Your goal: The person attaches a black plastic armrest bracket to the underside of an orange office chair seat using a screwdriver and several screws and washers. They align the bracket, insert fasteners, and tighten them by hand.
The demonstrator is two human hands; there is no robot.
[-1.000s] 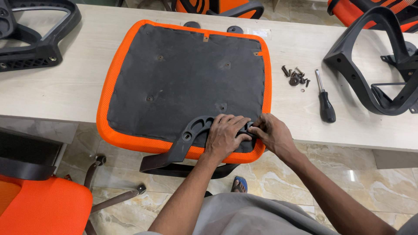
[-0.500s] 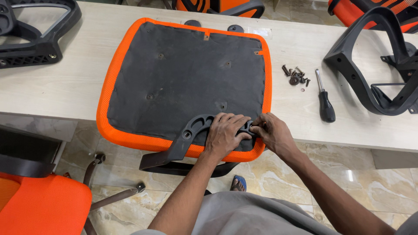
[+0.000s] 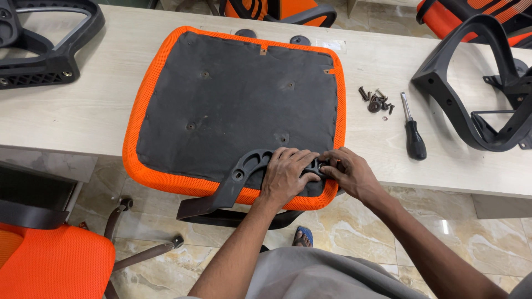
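I am seeing seat cushion lying upside down on surface, near edge overhanging floor. Black armrest bracket resting on cushion's near edge. Left hand lying flat on bracket, fingers spread. Right hand pinching at bracket's right end, grip closing on small part, possibly screw; view poor there. Loose screws and screwdriver lying right of cushion.
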